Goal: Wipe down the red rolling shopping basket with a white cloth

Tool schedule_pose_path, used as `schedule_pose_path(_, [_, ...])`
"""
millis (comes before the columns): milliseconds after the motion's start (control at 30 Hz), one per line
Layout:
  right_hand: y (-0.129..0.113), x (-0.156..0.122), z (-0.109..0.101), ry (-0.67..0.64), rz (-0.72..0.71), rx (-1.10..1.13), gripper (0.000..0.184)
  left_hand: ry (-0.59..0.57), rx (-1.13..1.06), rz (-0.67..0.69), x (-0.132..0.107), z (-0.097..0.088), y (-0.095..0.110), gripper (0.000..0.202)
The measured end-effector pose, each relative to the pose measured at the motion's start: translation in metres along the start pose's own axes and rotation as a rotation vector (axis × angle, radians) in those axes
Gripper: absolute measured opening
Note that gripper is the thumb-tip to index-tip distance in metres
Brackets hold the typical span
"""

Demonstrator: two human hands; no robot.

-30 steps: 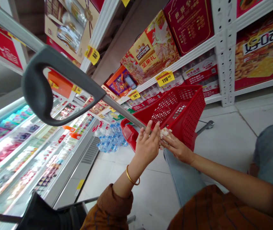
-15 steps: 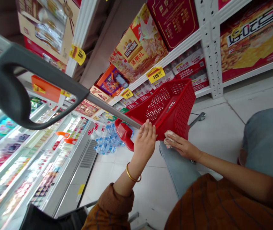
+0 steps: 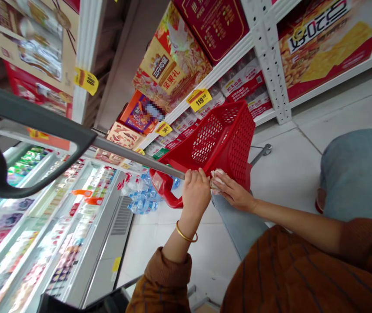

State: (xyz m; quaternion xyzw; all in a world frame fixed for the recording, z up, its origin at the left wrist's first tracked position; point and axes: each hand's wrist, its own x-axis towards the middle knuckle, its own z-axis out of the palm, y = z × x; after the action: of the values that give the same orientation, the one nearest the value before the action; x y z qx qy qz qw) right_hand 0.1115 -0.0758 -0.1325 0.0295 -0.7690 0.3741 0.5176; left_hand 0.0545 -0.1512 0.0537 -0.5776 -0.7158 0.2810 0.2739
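My left hand (image 3: 196, 193) is closed around the lower visible part of a grey metal pole (image 3: 140, 160). A dark grey loop handle (image 3: 36, 114) is at the pole's upper end, on the left. In my right hand (image 3: 234, 191) is a crumpled whitish cloth or tissue (image 3: 217, 179), pressed beside my left fingers near the pole's end. Just behind both hands is a red perforated plastic shopping basket (image 3: 233, 152), tilted in view. A curved red plastic part (image 3: 164, 187) shows left of my left hand. The place where the pole ends is hidden by my hand.
White shelving (image 3: 267, 65) with boxed snacks (image 3: 169, 65) and packs of bottled water (image 3: 243, 80) runs behind the basket. At left stands an open display fridge (image 3: 58, 226). Wrapped water bottles (image 3: 143, 198) are on the floor. A jeans-clad knee (image 3: 358, 169) is at right.
My left fingers, stretched out before, have curled around the pole. My right hand with the cloth has moved left, closer to my left hand. The view has shifted somewhat.
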Motion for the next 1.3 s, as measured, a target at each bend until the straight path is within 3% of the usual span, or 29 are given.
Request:
schedule_pose_path(433, [-0.018, -0.004, 0.001, 0.011, -0.141, -0.032, 0.066, 0.055, 0.015, -0.007, -0.027, -0.014, 0.015, 0.038])
schedule_pose_path(700, [-0.002, -0.028, 0.008, -0.041, -0.079, 0.013, 0.068, -0.013, 0.026, 0.006, -0.027, -0.016, 0.010, 0.040])
schedule_pose_path(1033, [0.027, -0.067, 0.007, -0.090, -0.035, 0.038, 0.064, 0.016, 0.043, 0.004, -0.027, -0.013, 0.009, 0.041])
schedule_pose_path(1200, [0.035, -0.079, 0.001, -0.081, -0.059, 0.040, 0.062, 0.048, 0.041, -0.071, -0.027, -0.015, 0.017, 0.040])
schedule_pose_path(1300, [0.029, -0.075, -0.004, -0.068, -0.045, 0.038, 0.063, 0.022, -0.033, 0.004, -0.023, -0.015, 0.027, 0.047])
